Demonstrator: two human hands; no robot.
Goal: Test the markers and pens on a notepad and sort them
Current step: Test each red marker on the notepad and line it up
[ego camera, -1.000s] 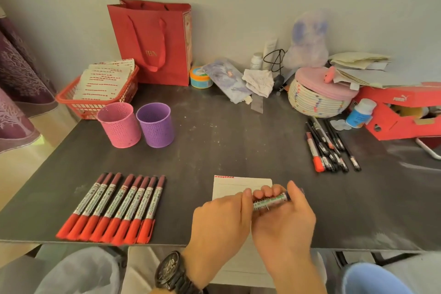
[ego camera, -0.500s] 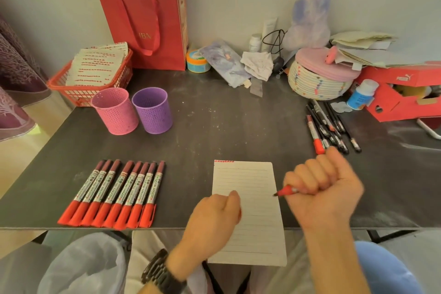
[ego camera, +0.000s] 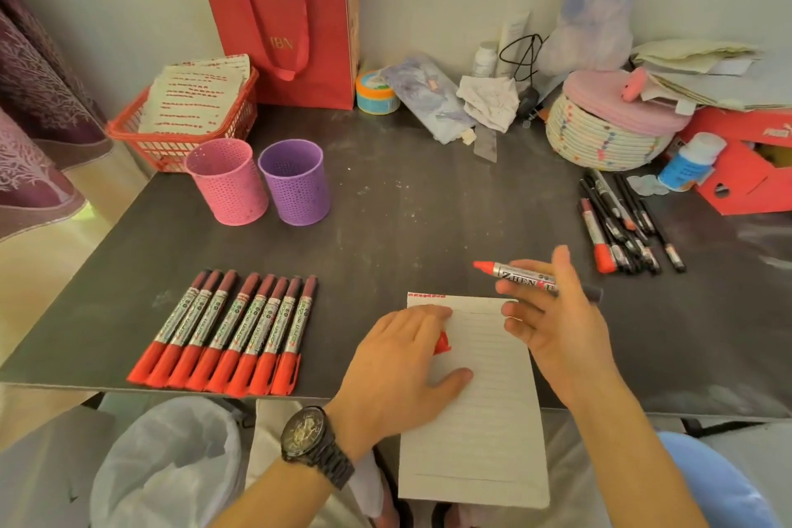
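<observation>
Partly hidden, a red cap (ego camera: 442, 343) peeked from under the curled fingers of the left hand (ego camera: 398, 360). That hand rested on the left side of the notepad (ego camera: 475, 420) and covered some of its lines, so whether the paper bore any mark could not be told. The notepad lay at the front edge of the table (ego camera: 428, 206), its near part hanging over.

The right hand (ego camera: 561, 330) hid the middle of the marker (ego camera: 520, 275), gripping it between thumb and forefinger with the other fingers loosely spread. The bare red tip pointed left, above the pad's far right corner.

Half a second before, this hand had been a tight fist round the marker, lower beside the pad. The left hand had been a fist too, but now its thumb lay out across the paper.

Along the front left edge lay eight capped markers (ego camera: 227, 334) in a row. Behind them stood a pink cup (ego camera: 227, 184) and a purple cup (ego camera: 295, 182), just beside each other. A heap of pens (ego camera: 621, 227) lay towards the right edge, and the red box (ego camera: 745, 167) beyond was cut off.
</observation>
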